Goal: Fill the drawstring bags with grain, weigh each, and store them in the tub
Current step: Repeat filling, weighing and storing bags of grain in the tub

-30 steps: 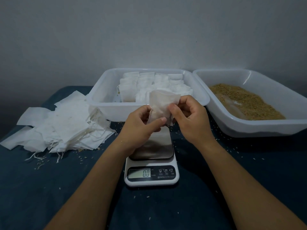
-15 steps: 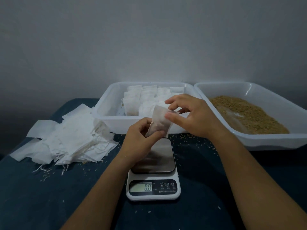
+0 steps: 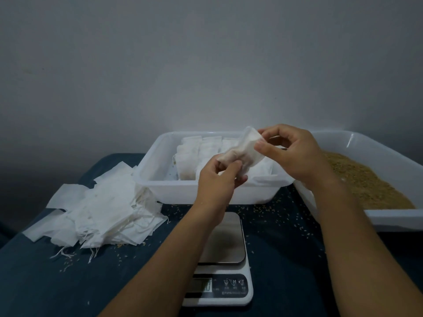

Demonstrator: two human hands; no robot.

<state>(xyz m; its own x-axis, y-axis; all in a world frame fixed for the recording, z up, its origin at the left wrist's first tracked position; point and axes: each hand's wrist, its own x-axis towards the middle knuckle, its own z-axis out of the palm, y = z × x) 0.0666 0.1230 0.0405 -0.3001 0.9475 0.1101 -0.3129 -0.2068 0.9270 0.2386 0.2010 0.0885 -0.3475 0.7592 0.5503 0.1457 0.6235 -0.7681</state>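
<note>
Both hands hold one white drawstring bag (image 3: 243, 152) in the air above the near edge of the storage tub (image 3: 160, 186). My left hand (image 3: 219, 177) pinches its lower end. My right hand (image 3: 290, 152) grips its upper end between thumb and fingers. The bag lies tilted, its top pointing up and right. Several filled white bags (image 3: 194, 152) stand in rows inside that tub. To the right a second tub (image 3: 370, 145) holds loose brown grain (image 3: 361, 181). A white kitchen scale (image 3: 224, 252) sits on the table under my left forearm, its steel plate bare.
A heap of flat empty bags (image 3: 98, 207) with trailing strings lies at the left on the dark blue cloth (image 3: 68, 282). Stray grains (image 3: 258, 207) are scattered around the scale and tubs. A plain grey wall stands behind.
The bag has been lifted from just over the scale to above the storage tub. Both hands rose with it, and the view has tilted upward.
</note>
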